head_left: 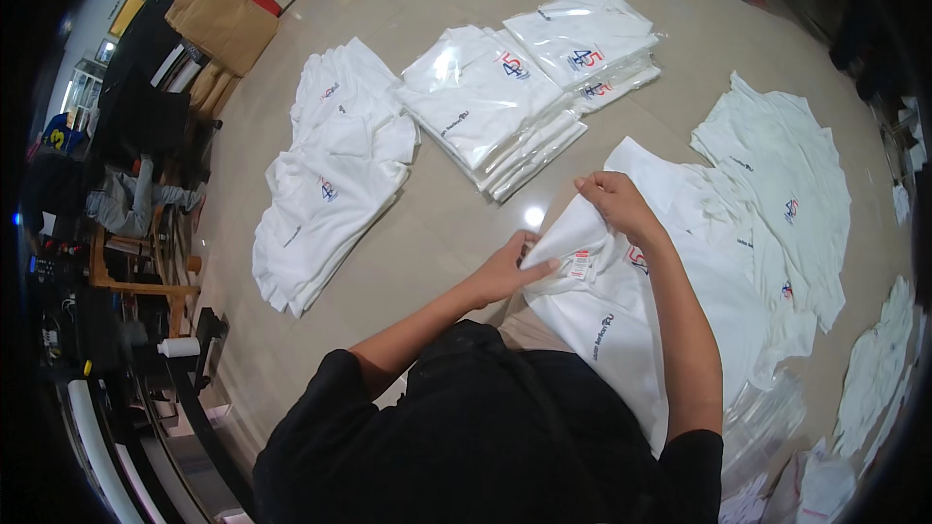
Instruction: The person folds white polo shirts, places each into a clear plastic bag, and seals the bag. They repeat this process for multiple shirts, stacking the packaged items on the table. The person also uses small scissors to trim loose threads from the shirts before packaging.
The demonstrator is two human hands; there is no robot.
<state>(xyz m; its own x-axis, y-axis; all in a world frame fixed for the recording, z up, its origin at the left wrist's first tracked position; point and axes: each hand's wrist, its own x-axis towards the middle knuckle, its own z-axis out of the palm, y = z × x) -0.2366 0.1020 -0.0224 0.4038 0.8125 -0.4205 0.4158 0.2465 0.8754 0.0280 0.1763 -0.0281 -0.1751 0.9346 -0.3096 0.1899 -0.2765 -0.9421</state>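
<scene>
A white printed T-shirt [699,306] lies spread over my lap and the floor on the right. My left hand [506,269] pinches its collar edge, close to a white and red neck label [580,264]. Farther up, my right hand [619,204] grips a raised fold of the same shirt between thumb and fingers. The collar cloth stretches between both hands. Part of the shirt's chest print is hidden behind my right forearm. Another white T-shirt [790,189] lies flat beyond it, to the right.
Stacks of folded shirts in clear plastic bags [488,94] sit ahead on the tiled floor [429,247]. Unbagged folded shirts [328,189] lie to the left. Loose clear bags [764,415] are at lower right. A seated person [127,200] is at far left, near a cardboard box [222,25].
</scene>
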